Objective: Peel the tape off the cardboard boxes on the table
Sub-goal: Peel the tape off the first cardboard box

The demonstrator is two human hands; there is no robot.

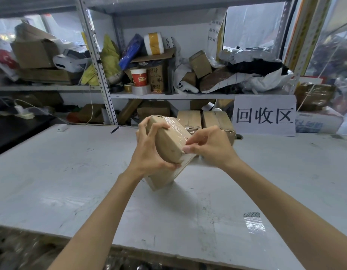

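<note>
- Head view, hands. The left hand (151, 149) grips the cardboard box (168, 142) from its left side, with the fingers curled over the upper end. The right hand (211, 145) has thumb and forefinger closed in a pinch at the box's right edge, apparently on the clear tape (173, 122). Whether a free end is lifted cannot be told.
- Head view, key relation. The box is held tilted above the middle of the table (71, 172). Its long axis slopes from the far upper end down toward the person. The glossy tape wraps across this axis at the upper end, just beyond the right fingertips, so the right hand is nearer to it. The peel is judged to run away from the left hand's bracing grip.
- Head view, remaining work. Two further boxes (189, 118) stand at the table's far edge, beside a paper sign (265, 115). A tape patch (253, 223) lies on the near right of the table.
- Head view, containers. What the held box contains is not visible. The shelf (168, 96) behind carries a paper cup (138, 76), a tape roll (141, 90) and mixed packaging.
</note>
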